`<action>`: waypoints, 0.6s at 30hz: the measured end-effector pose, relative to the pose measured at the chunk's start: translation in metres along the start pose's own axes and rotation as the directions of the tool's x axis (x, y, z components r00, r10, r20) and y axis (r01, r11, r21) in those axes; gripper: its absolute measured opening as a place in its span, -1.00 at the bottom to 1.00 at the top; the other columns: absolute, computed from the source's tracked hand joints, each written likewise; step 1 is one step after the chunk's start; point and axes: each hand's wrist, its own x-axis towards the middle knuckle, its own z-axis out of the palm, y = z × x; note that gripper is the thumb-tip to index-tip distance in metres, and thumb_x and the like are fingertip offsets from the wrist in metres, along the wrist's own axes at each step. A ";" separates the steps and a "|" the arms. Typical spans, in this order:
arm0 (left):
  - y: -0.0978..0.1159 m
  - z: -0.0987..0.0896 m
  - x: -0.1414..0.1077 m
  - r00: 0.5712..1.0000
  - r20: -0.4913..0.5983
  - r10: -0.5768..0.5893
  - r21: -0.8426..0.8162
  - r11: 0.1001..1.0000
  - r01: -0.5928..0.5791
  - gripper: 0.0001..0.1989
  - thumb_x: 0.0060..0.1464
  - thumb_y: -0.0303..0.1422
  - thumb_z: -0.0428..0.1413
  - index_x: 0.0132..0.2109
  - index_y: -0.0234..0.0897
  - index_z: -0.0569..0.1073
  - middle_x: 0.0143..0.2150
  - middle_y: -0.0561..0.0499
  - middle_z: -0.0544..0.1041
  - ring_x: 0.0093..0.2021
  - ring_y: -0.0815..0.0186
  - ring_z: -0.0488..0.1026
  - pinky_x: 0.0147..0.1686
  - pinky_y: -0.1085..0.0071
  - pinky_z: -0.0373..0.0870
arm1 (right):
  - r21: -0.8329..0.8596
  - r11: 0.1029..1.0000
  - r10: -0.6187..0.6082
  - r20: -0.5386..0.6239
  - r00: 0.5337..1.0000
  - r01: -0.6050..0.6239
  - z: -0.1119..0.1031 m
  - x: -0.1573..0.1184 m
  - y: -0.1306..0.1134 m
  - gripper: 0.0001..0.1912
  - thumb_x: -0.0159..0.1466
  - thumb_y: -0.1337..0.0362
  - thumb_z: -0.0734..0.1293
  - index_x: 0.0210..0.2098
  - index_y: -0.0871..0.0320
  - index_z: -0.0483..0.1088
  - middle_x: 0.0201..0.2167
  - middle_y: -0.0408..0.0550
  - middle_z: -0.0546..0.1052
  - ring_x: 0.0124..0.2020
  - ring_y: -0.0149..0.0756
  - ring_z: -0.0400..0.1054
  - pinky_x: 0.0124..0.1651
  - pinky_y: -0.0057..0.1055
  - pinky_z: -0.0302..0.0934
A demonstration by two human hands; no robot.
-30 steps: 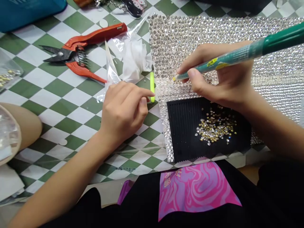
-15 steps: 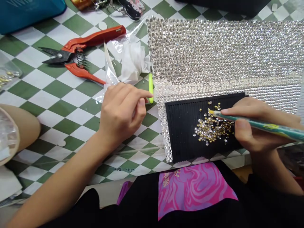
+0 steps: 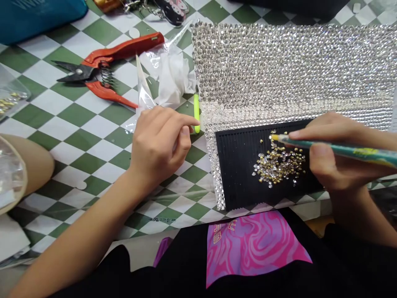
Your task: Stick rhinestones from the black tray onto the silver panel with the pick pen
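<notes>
My right hand (image 3: 338, 153) grips a green pen-like tool (image 3: 350, 151) whose yellow tip is over the upper part of a pile of small gold and clear rhinestones (image 3: 277, 165). The pile lies on a black ribbed tray (image 3: 238, 169). Under the tray's upper part spreads a sheet of silver rhinestones (image 3: 279, 66). My left hand (image 3: 161, 145) rests on the checkered table, its fingers curled and the index fingertip by a neon yellow tool (image 3: 197, 114) at the sheet's left edge. Whether anything is inside its curled fingers is hidden.
Red-handled cutters (image 3: 105, 72) lie open at the upper left beside crumpled clear plastic and white tissue (image 3: 172, 78). A tan container (image 3: 34, 169) stands at the left edge, below a bag of gold pieces (image 3: 10, 99). A teal pouch (image 3: 40, 20) occupies the top left corner.
My right hand and the green tool have shifted slightly; the yellow tip is a little further up and left over the pile. My left hand stays in place.
</notes>
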 end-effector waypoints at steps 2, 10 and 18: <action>0.000 0.000 0.000 1.000 0.011 -0.004 0.011 1.000 0.004 -0.73 0.28 -0.46 -0.12 -0.14 -0.09 0.45 -0.40 0.01 0.51 -0.33 0.17 0.41 -0.25 0.17 0.27 | -0.003 1.000 -0.004 -0.032 0.999 0.004 0.006 0.015 0.002 -0.75 0.20 0.44 0.32 -0.24 -0.01 0.54 -0.41 -0.24 0.57 -0.46 -0.37 0.40 -0.43 -0.31 0.26; 0.001 0.001 0.001 1.000 -0.001 0.004 0.024 1.000 -0.004 -0.75 0.29 -0.45 -0.12 -0.18 -0.12 0.44 -0.41 0.01 0.50 -0.35 0.20 0.40 -0.27 0.19 0.26 | 0.071 0.991 -0.128 0.276 0.953 0.112 0.044 0.073 0.005 -0.87 0.32 0.36 0.26 -0.34 0.08 0.41 -0.39 -0.23 0.54 -0.39 -0.46 0.44 -0.32 -0.45 0.34; 0.000 0.001 0.001 1.000 -0.015 0.010 0.010 1.000 -0.010 -0.76 0.27 -0.46 -0.10 -0.19 -0.15 0.45 -0.42 0.02 0.49 -0.37 0.20 0.37 -0.29 0.19 0.23 | -0.001 0.994 -0.103 0.321 0.942 0.109 0.051 0.075 0.004 -0.88 0.28 0.38 0.31 -0.38 0.07 0.37 -0.45 -0.25 0.53 -0.43 -0.45 0.44 -0.35 -0.47 0.33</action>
